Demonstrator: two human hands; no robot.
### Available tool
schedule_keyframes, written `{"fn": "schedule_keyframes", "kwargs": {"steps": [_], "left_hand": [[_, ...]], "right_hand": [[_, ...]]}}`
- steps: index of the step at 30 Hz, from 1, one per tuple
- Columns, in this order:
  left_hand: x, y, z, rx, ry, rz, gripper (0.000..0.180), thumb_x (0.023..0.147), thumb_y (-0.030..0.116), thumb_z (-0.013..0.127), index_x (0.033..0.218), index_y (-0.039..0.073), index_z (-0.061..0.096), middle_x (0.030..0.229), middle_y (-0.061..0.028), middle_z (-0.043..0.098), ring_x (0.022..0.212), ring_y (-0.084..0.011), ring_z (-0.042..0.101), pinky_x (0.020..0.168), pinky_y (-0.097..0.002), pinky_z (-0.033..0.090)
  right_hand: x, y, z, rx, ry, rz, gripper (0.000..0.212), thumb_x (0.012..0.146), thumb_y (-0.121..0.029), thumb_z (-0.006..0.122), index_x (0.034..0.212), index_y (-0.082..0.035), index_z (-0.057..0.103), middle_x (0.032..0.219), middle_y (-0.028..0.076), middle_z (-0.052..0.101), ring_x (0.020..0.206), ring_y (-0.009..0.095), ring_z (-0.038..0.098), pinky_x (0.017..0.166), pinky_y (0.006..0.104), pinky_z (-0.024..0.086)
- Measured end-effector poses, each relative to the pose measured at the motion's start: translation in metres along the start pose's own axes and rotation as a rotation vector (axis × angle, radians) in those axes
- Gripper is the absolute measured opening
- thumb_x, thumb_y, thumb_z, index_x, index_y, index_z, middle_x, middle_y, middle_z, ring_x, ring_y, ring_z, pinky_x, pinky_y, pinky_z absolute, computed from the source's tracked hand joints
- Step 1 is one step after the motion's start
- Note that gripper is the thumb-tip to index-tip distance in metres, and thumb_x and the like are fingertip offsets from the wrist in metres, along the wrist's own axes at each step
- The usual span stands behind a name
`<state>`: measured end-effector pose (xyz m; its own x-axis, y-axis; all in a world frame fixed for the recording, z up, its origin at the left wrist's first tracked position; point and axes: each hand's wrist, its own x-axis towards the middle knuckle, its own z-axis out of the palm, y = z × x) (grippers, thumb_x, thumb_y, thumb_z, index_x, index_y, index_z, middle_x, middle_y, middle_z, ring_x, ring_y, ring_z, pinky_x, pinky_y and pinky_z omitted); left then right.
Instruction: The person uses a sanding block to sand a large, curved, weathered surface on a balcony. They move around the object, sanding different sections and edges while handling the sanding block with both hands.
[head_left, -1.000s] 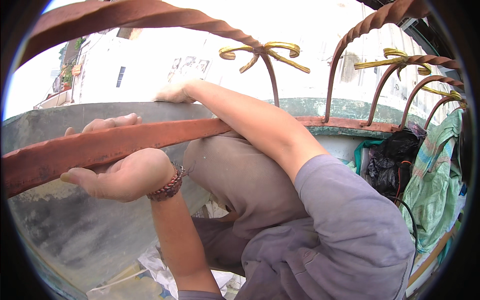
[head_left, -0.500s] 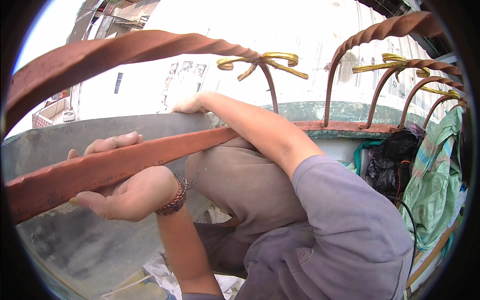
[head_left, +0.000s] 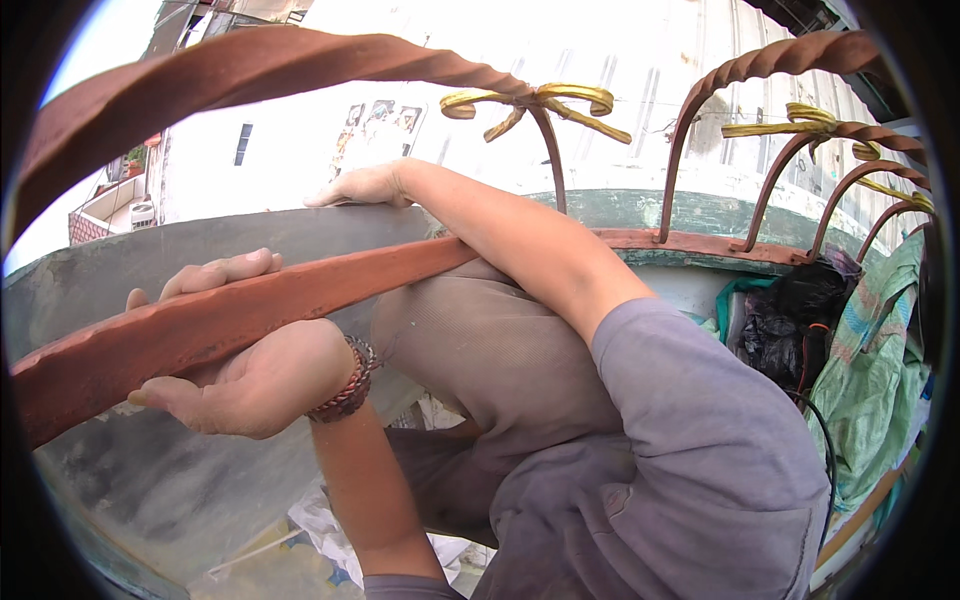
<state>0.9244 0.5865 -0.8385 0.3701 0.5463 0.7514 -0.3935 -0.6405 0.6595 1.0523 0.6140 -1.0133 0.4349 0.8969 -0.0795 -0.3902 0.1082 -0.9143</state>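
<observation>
A flat red-brown metal rail [head_left: 250,308] runs slantwise across the left half, its right end passing behind my right forearm. My left hand [head_left: 265,375], with a braided bracelet at the wrist, grips the rail from beneath. Its thumb lies along the near side and its fingertips show over the far edge. Beyond the rail, my right hand [head_left: 362,186] rests flat on the top edge of a curved grey wall [head_left: 290,228], fingers stretched to the left. That arm reaches over the rail. Twisted red-brown bars [head_left: 270,68] arch above, one bearing a gold bow-shaped ornament [head_left: 535,102].
At the right, more arched bars [head_left: 690,130] stand on the rail over a greenish ledge. Below them are black plastic bags [head_left: 785,320], a green woven sack [head_left: 865,390] and a black cable [head_left: 828,440]. White plastic [head_left: 330,540] lies low by my left forearm.
The view has shifted slightly. My right hand has slid a little to the left along the wall's top edge. My left hand keeps its grip on the rail.
</observation>
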Motion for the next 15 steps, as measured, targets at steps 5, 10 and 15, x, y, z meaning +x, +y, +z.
{"fn": "schedule_keyframes", "kwargs": {"steps": [5, 10, 15], "left_hand": [[0.000, 0.000, -0.002, 0.076, -0.023, 0.033, 0.061, 0.098, 0.047, 0.016, 0.108, -0.008, 0.040, 0.061, -0.0165, 0.055, 0.048, -0.0226, 0.055, 0.047, -0.0291, 0.050], [0.002, 0.000, 0.004, 0.048, -0.062, 0.051, 0.061, 0.097, 0.048, 0.017, 0.107, -0.008, 0.040, 0.060, -0.0153, 0.054, 0.048, -0.0225, 0.055, 0.048, -0.0297, 0.050], [0.000, -0.001, 0.001, 0.048, -0.001, -0.001, 0.063, 0.097, 0.047, 0.016, 0.108, -0.010, 0.039, 0.059, -0.0152, 0.055, 0.047, -0.0215, 0.056, 0.047, -0.0279, 0.051]], "right_hand": [[-0.015, -0.036, 0.007, 0.085, -0.280, -0.163, 0.066, 0.092, -0.054, 0.053, 0.136, -0.005, 0.053, 0.142, 0.015, 0.048, 0.126, 0.021, 0.048, 0.102, 0.0355, 0.042], [0.006, 0.100, -0.060, -0.245, 0.076, 0.219, 0.057, 0.090, -0.030, 0.053, 0.143, -0.010, 0.045, 0.147, 0.012, 0.043, 0.135, 0.024, 0.039, 0.109, 0.0392, 0.032], [-0.033, -0.019, 0.017, -0.068, 0.043, 0.072, 0.056, 0.092, -0.039, 0.054, 0.139, -0.010, 0.049, 0.142, 0.011, 0.049, 0.126, 0.025, 0.048, 0.103, 0.0409, 0.039]]}}
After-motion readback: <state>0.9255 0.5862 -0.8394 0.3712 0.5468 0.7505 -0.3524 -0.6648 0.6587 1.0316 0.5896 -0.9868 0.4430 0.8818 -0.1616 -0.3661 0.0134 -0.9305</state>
